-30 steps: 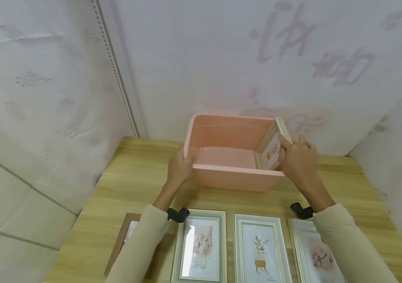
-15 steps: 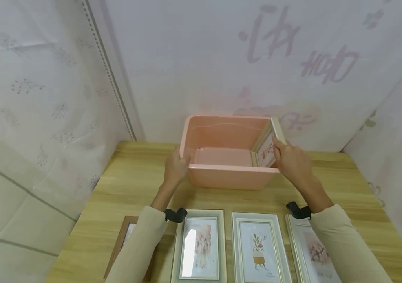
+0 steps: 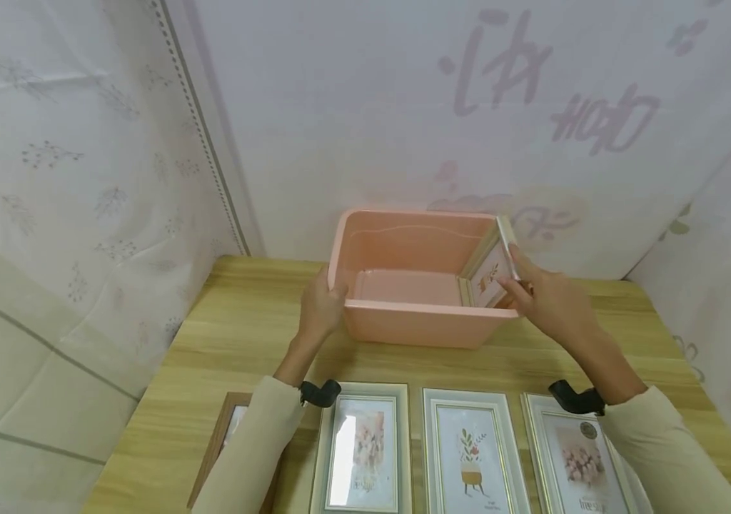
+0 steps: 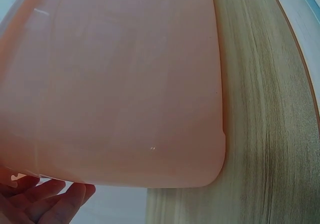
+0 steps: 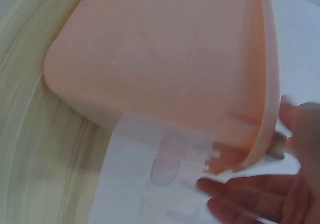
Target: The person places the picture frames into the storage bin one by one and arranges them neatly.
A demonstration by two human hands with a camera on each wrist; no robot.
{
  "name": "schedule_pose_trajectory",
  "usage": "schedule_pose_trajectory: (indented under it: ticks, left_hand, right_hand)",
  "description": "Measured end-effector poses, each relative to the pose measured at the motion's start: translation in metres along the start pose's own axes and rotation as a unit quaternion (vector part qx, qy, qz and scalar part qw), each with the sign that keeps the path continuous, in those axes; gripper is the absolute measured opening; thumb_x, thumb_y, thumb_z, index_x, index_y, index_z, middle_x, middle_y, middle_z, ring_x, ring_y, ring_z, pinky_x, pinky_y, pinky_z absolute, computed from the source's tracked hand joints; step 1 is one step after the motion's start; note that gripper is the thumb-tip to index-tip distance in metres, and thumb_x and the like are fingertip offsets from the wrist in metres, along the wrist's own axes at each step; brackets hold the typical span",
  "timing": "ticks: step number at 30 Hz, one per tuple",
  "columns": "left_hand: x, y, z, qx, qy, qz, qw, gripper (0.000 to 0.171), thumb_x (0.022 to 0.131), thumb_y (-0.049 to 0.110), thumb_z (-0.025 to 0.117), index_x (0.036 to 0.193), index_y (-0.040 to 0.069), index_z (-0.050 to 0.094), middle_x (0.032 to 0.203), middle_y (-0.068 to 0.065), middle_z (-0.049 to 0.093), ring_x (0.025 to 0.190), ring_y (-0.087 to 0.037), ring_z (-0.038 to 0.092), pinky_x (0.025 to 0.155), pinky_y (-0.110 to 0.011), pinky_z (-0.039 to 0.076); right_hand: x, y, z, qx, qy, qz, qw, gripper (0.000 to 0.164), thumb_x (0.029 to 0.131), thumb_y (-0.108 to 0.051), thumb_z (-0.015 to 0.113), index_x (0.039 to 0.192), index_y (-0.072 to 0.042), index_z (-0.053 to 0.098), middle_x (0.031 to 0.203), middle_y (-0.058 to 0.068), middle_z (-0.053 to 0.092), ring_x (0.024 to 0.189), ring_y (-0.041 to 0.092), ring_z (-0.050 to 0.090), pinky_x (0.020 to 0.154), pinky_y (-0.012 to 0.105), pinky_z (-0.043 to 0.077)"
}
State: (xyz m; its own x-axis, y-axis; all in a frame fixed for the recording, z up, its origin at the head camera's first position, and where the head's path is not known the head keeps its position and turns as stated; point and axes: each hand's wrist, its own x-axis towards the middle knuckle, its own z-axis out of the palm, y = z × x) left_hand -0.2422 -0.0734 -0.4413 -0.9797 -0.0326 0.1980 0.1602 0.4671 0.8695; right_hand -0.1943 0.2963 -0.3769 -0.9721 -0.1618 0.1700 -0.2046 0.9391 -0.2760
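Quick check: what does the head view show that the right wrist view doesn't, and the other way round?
Only the head view: inside the pink bin, the face of the tilted frame at its right end; the left hand gripping the left rim; the brown frame and three pale frames on the table.

Only the right wrist view: the right end's outer face and fingers extended outside the rim.

Both: the bin, right hand, wood-grain table and pale backdrop.

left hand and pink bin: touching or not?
Touching. The head view shows the left hand gripping the pink bin at its near left corner, thumb against the rim.
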Motion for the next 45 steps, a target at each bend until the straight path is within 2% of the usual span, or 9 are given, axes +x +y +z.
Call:
schedule_pose_trajectory:
  ticks: [3,6,10,15,20,26,31,36,45]
  left_hand:
    - [0.001,0.0,0.001,0.001,0.0,0.008,1.0,0.033,0.097,0.012,0.054,0.123,-0.005,0.062,0.089,-0.018,0.065,0.073,-0.028,0.06,0.062,-0.04,0.052]
    - [0.001,0.001,0.001,0.001,0.003,0.009,1.0,0.033,0.097,0.011,0.054,0.124,-0.006,0.063,0.087,-0.018,0.065,0.07,-0.028,0.059,0.059,-0.039,0.051]
    - [0.0,0.002,0.0,0.002,0.008,0.006,0.9999,0.033,0.097,0.011,0.055,0.123,-0.006,0.063,0.085,-0.018,0.064,0.069,-0.028,0.059,0.057,-0.038,0.05]
    - [0.0,0.001,0.001,0.004,0.01,0.008,0.9999,0.035,0.097,0.011,0.055,0.124,-0.008,0.063,0.085,-0.018,0.064,0.07,-0.028,0.059,0.059,-0.038,0.049]
    - [-0.001,0.001,0.002,-0.004,0.009,0.008,0.9999,0.035,0.096,0.012,0.054,0.123,-0.007,0.063,0.082,-0.017,0.063,0.067,-0.028,0.058,0.056,-0.038,0.048]
    - [-0.003,0.002,0.001,0.001,0.008,0.003,1.0,0.033,0.096,0.012,0.053,0.123,-0.005,0.063,0.083,-0.016,0.063,0.068,-0.027,0.058,0.057,-0.036,0.049]
    - [-0.004,0.002,0.0,-0.002,0.006,-0.001,1.0,0.036,0.097,0.013,0.053,0.127,-0.005,0.062,0.088,-0.018,0.065,0.071,-0.029,0.06,0.06,-0.04,0.052]
    - [-0.003,0.002,-0.001,-0.003,0.008,0.002,1.0,0.035,0.097,0.014,0.052,0.125,-0.006,0.062,0.086,-0.018,0.065,0.07,-0.029,0.06,0.058,-0.038,0.051]
    - [0.0,0.001,0.001,0.004,0.006,0.007,1.0,0.032,0.098,0.014,0.053,0.122,-0.005,0.063,0.087,-0.017,0.065,0.07,-0.028,0.059,0.058,-0.038,0.05]
  right_hand:
    - [-0.008,0.008,-0.001,0.019,0.042,-0.011,0.999,0.069,0.109,-0.047,0.047,0.163,-0.008,0.03,0.114,0.028,0.072,0.073,0.041,0.072,0.044,0.037,0.044]
    - [-0.017,0.017,0.0,0.052,0.086,-0.029,0.995,0.064,0.109,-0.039,0.05,0.16,-0.003,0.035,0.13,0.029,0.065,0.092,0.046,0.073,0.054,0.047,0.056]
    - [-0.03,0.031,0.006,0.08,0.117,-0.045,0.989,0.06,0.108,-0.03,0.053,0.158,0.0,0.038,0.133,0.03,0.063,0.097,0.048,0.071,0.072,0.062,0.056]
    - [-0.048,0.05,0.013,0.054,0.123,-0.048,0.99,0.059,0.107,-0.031,0.056,0.154,0.002,0.043,0.127,0.03,0.066,0.099,0.047,0.069,0.074,0.062,0.056]
    - [-0.066,0.066,0.02,0.042,0.088,-0.04,0.994,0.059,0.104,-0.031,0.06,0.149,0.005,0.048,0.122,0.028,0.068,0.097,0.047,0.07,0.072,0.06,0.056]
    - [-0.09,0.084,0.029,0.017,0.009,-0.007,1.0,0.059,0.102,-0.038,0.062,0.142,0.004,0.055,0.119,0.026,0.07,0.098,0.045,0.07,0.063,0.051,0.054]
    - [-0.109,0.097,0.039,0.02,-0.057,0.008,0.998,0.06,0.102,-0.041,0.061,0.143,0.003,0.055,0.12,0.022,0.07,0.097,0.04,0.07,0.063,0.047,0.054]
    - [-0.124,0.112,0.049,0.025,-0.081,-0.006,0.996,0.055,0.097,-0.037,0.069,0.136,0.002,0.061,0.112,0.015,0.074,0.087,0.03,0.071,0.066,0.047,0.055]
    - [-0.144,0.143,0.062,0.031,-0.124,-0.003,0.992,0.053,0.089,-0.038,0.079,0.127,-0.002,0.069,0.115,0.014,0.075,0.097,0.036,0.07,0.078,0.061,0.054]
